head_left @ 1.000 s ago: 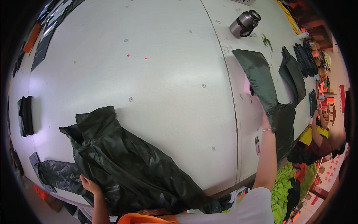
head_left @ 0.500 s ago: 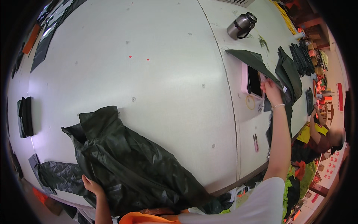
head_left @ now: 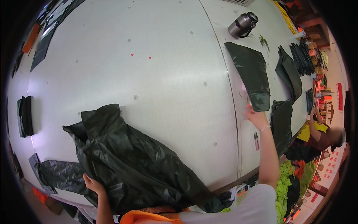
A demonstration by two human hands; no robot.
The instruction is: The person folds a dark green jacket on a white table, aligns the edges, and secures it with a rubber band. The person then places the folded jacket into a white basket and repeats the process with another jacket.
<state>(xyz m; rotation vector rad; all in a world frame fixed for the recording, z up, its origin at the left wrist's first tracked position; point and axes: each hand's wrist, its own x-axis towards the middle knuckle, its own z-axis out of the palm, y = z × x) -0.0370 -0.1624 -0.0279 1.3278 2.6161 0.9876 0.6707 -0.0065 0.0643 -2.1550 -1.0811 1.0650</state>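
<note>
A dark green, shiny coat-like garment [head_left: 138,160] with a stand-up collar lies crumpled across the near left of the table. At its left side, next to the sleeve [head_left: 61,175], my left hand [head_left: 94,185] grips the cloth; some fingers are hidden in its folds. My right hand [head_left: 258,117] is closed on the lower end of a dark green fabric piece [head_left: 250,71], wide at the far end and narrower at the hand. That piece covers most of a pink box. Nearer me, just left of my right forearm, lie pink-handled thread snips [head_left: 256,141].
Beyond the piece stands a steel flask [head_left: 243,25]. To the right are more dark green pieces [head_left: 289,74], a flat panel [head_left: 281,123] and a folded stack [head_left: 302,59]. A folded dark bundle [head_left: 25,116] lies far left. Another person [head_left: 317,130] works at the right edge.
My right hand has drawn the fabric piece toward me and to the left, so it lies flatter over the pink box and phone-like dark object. My left hand stays put.
</note>
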